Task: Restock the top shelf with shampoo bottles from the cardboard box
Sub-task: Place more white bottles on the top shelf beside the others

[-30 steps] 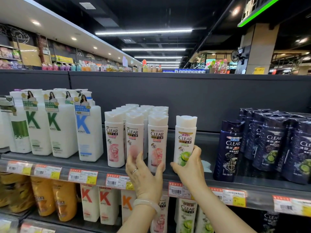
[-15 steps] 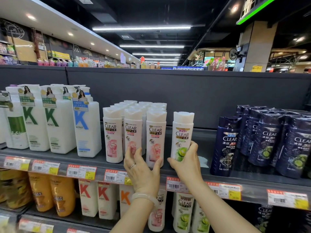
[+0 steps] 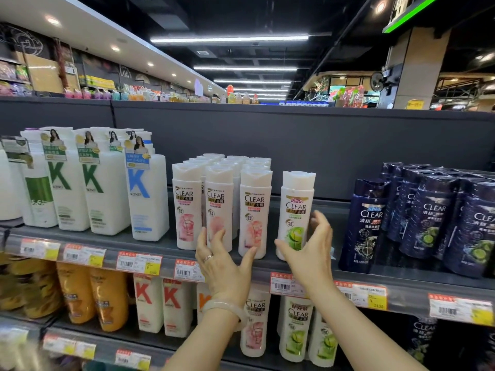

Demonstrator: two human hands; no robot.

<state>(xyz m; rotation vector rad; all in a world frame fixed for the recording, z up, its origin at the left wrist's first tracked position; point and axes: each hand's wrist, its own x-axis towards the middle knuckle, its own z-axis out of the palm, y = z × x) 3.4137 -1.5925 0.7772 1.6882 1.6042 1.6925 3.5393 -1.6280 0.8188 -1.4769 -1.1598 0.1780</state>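
A white CLEAR shampoo bottle with a green label (image 3: 296, 210) stands upright by itself on the grey top shelf (image 3: 155, 243), to the right of several rows of pink-label CLEAR bottles (image 3: 254, 210). My right hand (image 3: 310, 253) is cupped loosely around the green-label bottle's lower half, with the fingers spread and off its side. My left hand (image 3: 222, 266) is open in front of the pink-label bottles, fingers apart near their bases. The cardboard box is out of view.
Dark blue CLEAR bottles (image 3: 428, 220) fill the shelf's right end, and tall white K bottles (image 3: 101, 188) the left. A gap lies between the green-label bottle and the dark ones. Price tags (image 3: 139, 263) line the shelf edge. Orange bottles (image 3: 91, 295) and more shampoo stand below.
My right hand has opened and let go of the green-label bottle, which now stands on the shelf. My left hand has spread its fingers by the pink-label bottles.
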